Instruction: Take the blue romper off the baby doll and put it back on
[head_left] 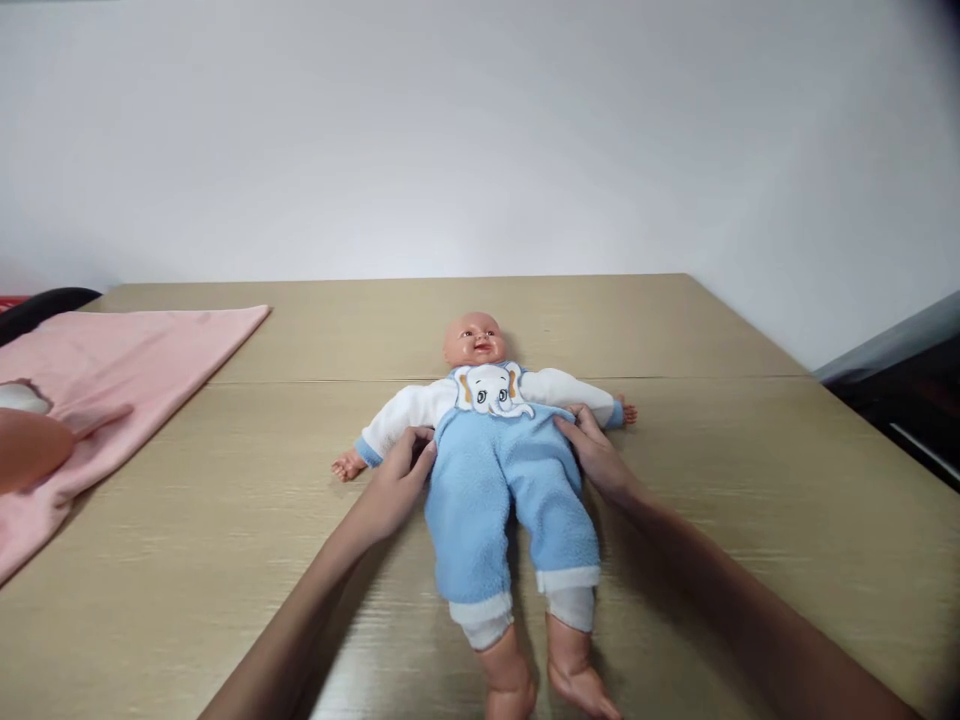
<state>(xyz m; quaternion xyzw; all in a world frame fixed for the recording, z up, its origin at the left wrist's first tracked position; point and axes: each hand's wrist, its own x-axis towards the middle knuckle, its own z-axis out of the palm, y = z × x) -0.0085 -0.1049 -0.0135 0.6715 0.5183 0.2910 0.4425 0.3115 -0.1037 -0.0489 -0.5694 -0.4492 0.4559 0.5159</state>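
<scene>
A baby doll point(475, 340) lies on its back on the table, head away from me, arms spread and bare feet towards me. It wears a white-sleeved top with an elephant face point(491, 390) on the chest, and light blue fleece trousers point(472, 500). White cuffs end the trouser legs. At the left side of the waist, my left hand point(397, 485) is closed on the trousers' edge, its fingertips partly hidden. My right hand point(598, 455) pinches the waist on the other side, and the fabric there is pulled outwards a little.
A pink cloth point(165, 360) is spread at the table's left. On it lie a rounded orange-brown object point(30, 450) and something white, both cut off by the frame. The wooden table point(750, 500) meets a white wall behind. A dark object point(900, 390) stands beyond the right edge.
</scene>
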